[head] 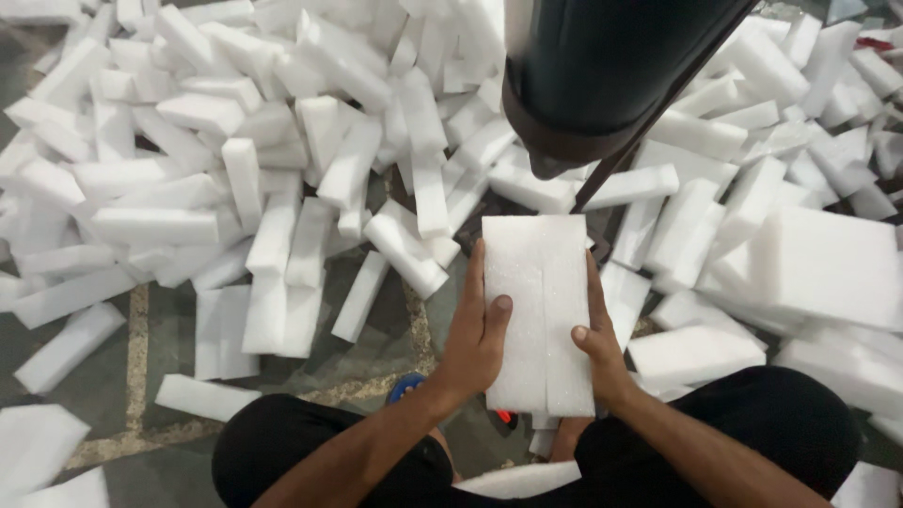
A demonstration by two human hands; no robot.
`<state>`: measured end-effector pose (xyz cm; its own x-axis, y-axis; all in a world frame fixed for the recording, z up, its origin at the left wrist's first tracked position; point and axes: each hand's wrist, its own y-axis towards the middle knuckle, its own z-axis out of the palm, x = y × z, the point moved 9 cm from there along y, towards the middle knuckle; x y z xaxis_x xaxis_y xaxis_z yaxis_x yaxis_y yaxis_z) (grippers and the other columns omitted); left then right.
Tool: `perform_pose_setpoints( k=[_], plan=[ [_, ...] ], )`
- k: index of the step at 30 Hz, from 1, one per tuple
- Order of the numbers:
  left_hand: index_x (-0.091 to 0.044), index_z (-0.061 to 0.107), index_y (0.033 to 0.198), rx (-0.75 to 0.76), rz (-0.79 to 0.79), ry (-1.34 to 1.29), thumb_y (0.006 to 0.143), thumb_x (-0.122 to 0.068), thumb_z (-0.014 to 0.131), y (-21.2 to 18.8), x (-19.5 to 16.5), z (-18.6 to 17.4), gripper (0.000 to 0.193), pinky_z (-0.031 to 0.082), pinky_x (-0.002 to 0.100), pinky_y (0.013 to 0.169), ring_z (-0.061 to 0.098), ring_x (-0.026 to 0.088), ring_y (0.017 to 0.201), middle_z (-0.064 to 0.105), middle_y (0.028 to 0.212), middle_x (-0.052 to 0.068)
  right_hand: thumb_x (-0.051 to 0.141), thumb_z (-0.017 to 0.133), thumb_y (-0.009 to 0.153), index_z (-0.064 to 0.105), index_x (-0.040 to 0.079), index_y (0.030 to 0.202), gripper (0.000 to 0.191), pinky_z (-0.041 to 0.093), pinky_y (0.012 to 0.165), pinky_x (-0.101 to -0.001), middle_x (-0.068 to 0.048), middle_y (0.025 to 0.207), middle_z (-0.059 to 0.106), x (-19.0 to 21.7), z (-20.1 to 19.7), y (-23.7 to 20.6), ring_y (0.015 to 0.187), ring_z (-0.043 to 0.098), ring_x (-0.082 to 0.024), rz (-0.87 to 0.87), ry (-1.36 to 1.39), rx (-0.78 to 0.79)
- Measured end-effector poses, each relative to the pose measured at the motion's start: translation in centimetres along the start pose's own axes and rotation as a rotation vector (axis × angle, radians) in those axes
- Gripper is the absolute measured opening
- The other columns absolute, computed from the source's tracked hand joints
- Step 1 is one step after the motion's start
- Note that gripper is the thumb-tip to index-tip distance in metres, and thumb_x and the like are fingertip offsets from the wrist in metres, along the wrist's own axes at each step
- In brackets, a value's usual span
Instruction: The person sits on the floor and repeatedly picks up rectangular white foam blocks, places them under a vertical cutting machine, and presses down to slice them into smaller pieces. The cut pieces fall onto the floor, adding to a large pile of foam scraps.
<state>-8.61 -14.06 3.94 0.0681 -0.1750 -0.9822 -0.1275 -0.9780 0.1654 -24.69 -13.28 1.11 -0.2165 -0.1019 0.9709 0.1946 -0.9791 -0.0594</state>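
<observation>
- Foam slab (538, 310), white, upright at centre, clasped from both sides.
- Left hand (478, 329) wrapped on its nine o'clock edge, right hand (600, 343) on three o'clock edge.
- Foam blocks (282, 169) heaped from nine to three o'clock; black cylinder (602, 75) at twelve.

Both hands (541, 334) cupped, thumbs forward

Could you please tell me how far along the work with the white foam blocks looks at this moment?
Done, apparently: a large heap of narrow cut bars covers the floor. In hand: the left hand and right hand hold a foam slab with a lengthwise seam below the dark machine. Left: wider uncut slabs lie to the right.
</observation>
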Motion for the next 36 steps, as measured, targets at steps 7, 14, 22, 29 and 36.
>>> perform_pose_setpoints(
  k=[7,14,22,29,36],
  plan=[
    [-0.001,0.006,0.164,-0.034,-0.06,-0.152,0.109,-0.027,0.036,2.0,-0.6,-0.3,0.067,0.022,0.041,0.124,0.026,0.033,0.155,0.019,0.17,0.022,0.052,0.062,0.069,0.019,0.011,0.162,0.11,0.059,0.083,-0.0546,-0.036,0.139,0.046,-4.3,-4.4,0.4,0.115,0.061,-0.046,0.329,0.14,-0.157],
    [-0.004,0.011,0.165,-0.083,-0.048,-0.267,0.108,-0.028,0.039,7.3,-1.6,-1.6,0.068,0.022,0.037,0.121,0.029,0.031,0.15,0.027,0.168,0.02,0.052,0.066,0.082,0.049,-0.02,0.135,0.091,0.061,0.065,-0.0508,-0.041,0.105,0.064,-5.1,-8.0,6.6,0.082,0.068,-0.049,0.22,0.233,-0.204],
    [-0.005,0.014,0.164,-0.169,0.092,-0.164,0.108,-0.028,0.041,16.5,-3.2,-4.8,0.066,0.024,0.032,0.121,0.033,0.027,0.151,0.033,0.166,0.019,0.05,0.063,0.084,0.044,-0.01,0.139,0.083,0.061,0.07,-0.0484,-0.035,0.111,0.062,0.4,-5.5,18.7,0.088,0.068,-0.043,0.101,0.259,-0.182],
    [-0.003,0.018,0.163,-0.219,0.179,-0.202,0.109,-0.022,0.039,21.9,-5.3,-6.4,0.062,0.02,0.032,0.124,0.028,0.027,0.155,0.028,0.17,0.019,0.048,0.061,0.085,0.037,-0.002,0.146,0.082,0.061,0.075,-0.0477,-0.032,0.118,0.06,3.5,-4.6,26.3,0.094,0.068,-0.04,0.072,0.272,-0.25],
    [-0.002,0.02,0.163,-0.272,0.209,-0.054,0.11,-0.022,0.04,19.9,-6.3,-6.1,0.06,0.02,0.032,0.125,0.028,0.027,0.156,0.029,0.17,0.022,0.047,0.058,0.087,0.03,0.005,0.152,0.083,0.06,0.08,-0.047,-0.029,0.125,0.058,2.2,-4.5,24.1,0.099,0.067,-0.038,0.069,0.264,-0.194]
  ],
)
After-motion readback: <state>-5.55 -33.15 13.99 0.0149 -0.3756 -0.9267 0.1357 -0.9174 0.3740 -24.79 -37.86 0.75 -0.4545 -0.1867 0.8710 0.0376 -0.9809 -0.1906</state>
